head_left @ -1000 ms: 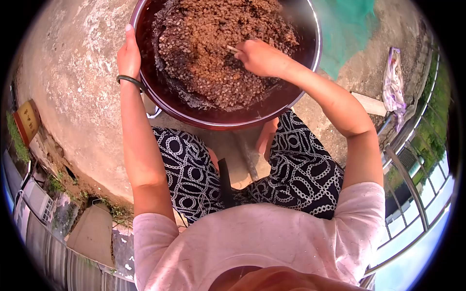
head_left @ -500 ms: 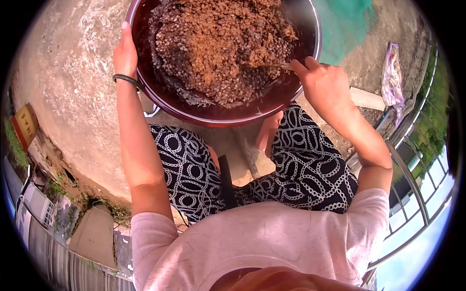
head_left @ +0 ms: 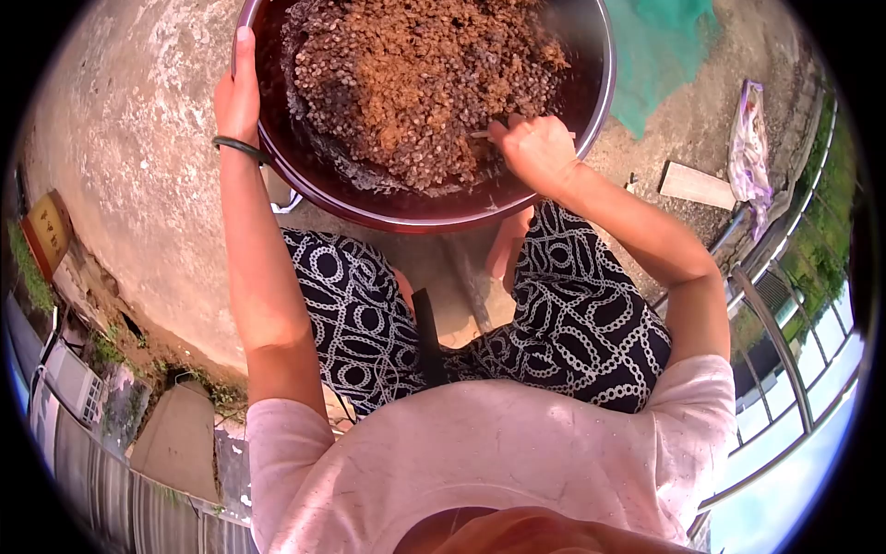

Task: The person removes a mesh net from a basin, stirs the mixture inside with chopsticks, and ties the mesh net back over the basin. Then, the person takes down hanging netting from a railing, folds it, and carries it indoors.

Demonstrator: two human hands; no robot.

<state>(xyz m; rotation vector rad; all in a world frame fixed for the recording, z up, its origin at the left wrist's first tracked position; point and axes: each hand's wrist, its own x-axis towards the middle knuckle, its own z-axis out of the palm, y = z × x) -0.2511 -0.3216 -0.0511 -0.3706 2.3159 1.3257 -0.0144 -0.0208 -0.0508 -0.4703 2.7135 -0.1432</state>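
Observation:
A large dark red basin [head_left: 406, 222] is at the top of the view, partly cut off by the frame edge. Inside is a heap of dark, grainy mash [head_left: 332, 102] with a looser orange-brown layer [head_left: 406, 69] over its middle. My left hand [head_left: 238, 100] grips the basin's left rim, thumb up along the outside and fingers mostly hidden. A dark bangle is on that wrist. Over the right part of the basin, my right hand [head_left: 540, 155] is closed around a thin, pale utensil handle [head_left: 481, 135]. The utensil's working end is not clearly visible.
Below the basin are my patterned trouser legs [head_left: 591, 305]. A green net or cloth [head_left: 655, 65] lies at upper right, near a flat board [head_left: 698, 186] and a crumpled plastic bag [head_left: 749, 152]. Metal railing [head_left: 780, 337] runs along the right; a yellowish sign [head_left: 48, 231] stands left.
My right hand has moved left from the basin's right rim, further in over the mash, still holding the utensil. My left hand stays on the rim.

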